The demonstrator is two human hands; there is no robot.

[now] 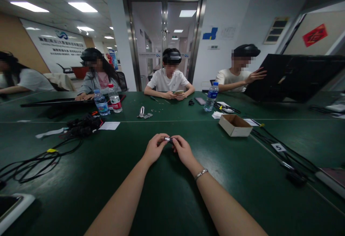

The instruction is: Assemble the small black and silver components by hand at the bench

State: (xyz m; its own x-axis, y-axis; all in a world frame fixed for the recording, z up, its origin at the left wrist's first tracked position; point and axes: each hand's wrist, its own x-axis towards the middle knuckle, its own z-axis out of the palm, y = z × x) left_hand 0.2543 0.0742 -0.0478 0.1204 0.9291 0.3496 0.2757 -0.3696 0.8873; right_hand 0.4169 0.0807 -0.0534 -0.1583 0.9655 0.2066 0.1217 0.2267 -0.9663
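Note:
A small silver-and-black object [168,140] is held up between my two hands, just above the green table [167,193]. Its exact kind is too small to make out. My left hand [155,149] pinches the silver end between thumb and fingertips. At the dark end, my right hand [184,151] grips it the same way, with its lower fingers curled under. My fingers cover part of the object. A metal bracelet [201,174] circles my right wrist.
Beyond my hands lie shiny metal parts [144,113]. An open cardboard box [235,125] stands right, near a water bottle [211,97] and cables [291,157]. Left are two bottles, black cables [54,157] and a white-edged device [16,207]. Several people sit opposite; one holds a phone [178,92].

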